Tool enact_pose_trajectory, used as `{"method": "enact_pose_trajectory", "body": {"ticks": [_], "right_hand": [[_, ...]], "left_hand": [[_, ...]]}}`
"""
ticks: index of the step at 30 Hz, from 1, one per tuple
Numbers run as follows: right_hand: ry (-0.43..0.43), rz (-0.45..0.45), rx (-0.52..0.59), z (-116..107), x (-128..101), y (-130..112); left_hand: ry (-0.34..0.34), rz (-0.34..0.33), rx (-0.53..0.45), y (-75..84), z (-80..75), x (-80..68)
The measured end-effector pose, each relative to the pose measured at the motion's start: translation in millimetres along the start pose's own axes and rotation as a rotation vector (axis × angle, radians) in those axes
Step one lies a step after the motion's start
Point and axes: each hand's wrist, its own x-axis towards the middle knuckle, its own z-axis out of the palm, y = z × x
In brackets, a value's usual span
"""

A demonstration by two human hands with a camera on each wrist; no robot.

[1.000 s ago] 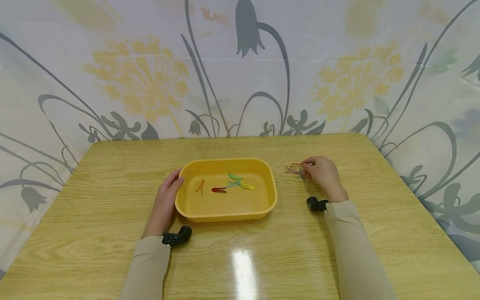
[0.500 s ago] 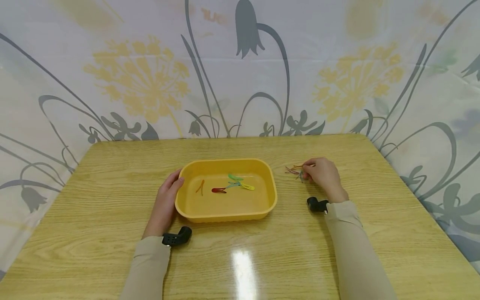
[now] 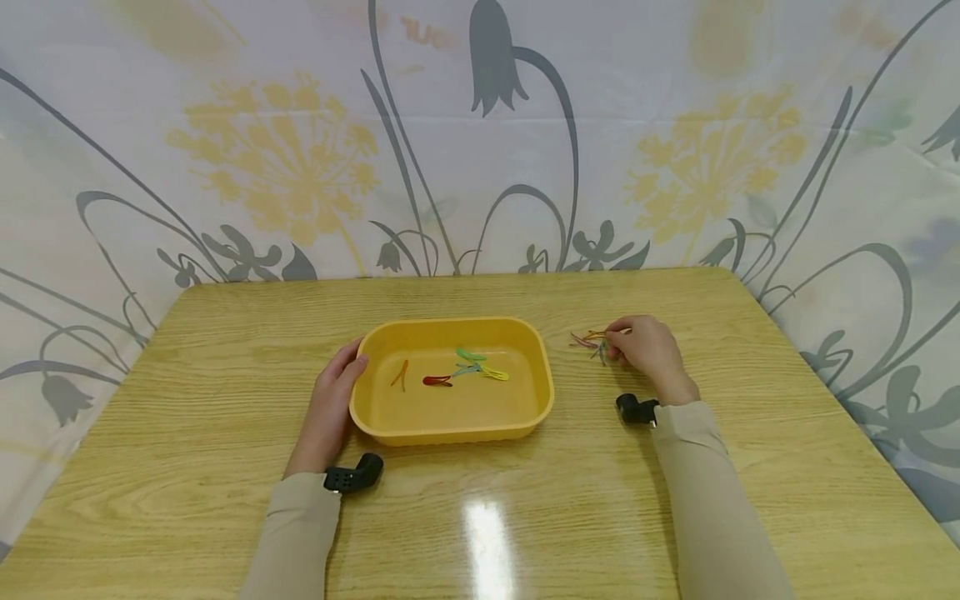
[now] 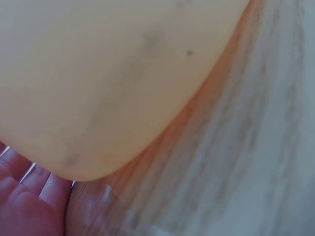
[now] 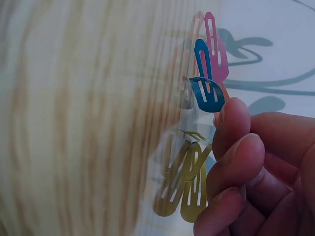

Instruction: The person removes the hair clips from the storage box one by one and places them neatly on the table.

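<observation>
In the head view a yellow plastic tray holds several snap hair clips: an orange one, a red one, a green one, a yellow one and a light blue one. My left hand grips its left side, thumb at the rim. To the right of the tray, my right hand pinches an orange hair clip, mostly hidden in the right wrist view. Around those fingertips lie a blue hair clip, a pink one and yellow-green ones.
A wood-grain table carries everything. Behind it hangs a pale curtain with grey and yellow flowers. Black wrist cameras sit on the left wrist and the right wrist.
The orange clip's visible end has dropped slightly toward the pink one, and my right hand has shifted a little. My left hand and the tray have stayed in place.
</observation>
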Motion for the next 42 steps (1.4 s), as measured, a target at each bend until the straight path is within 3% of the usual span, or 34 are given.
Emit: {"method": "enact_pose_trajectory", "body": {"ticks": [15, 24, 30, 38, 42], "right_hand": [[-0.004, -0.022, -0.045, -1.2, 4.1, 3.2], [-0.052, -0.025, -0.078, 1.9, 6.2, 2.9], [-0.031, -0.029, -0.077, 0.4, 4.2, 1.7], [-0.025, -0.008, -0.019, -1.9, 2.6, -1.6], [-0.025, -0.049, -0.022, -3.0, 3.2, -3.8]], "left_hand": [[0.020, 0.031, -0.002, -24.3, -5.7, 16.7], [0.021, 0.021, -0.009, -23.8, -5.3, 16.2], [0.026, 0.018, 0.004, -22.6, -5.0, 16.1], [0.012, 0.004, -0.015, -6.4, -1.4, 5.0], [0.010, -0.001, -0.006, -1.2, -0.1, 1.3]]}}
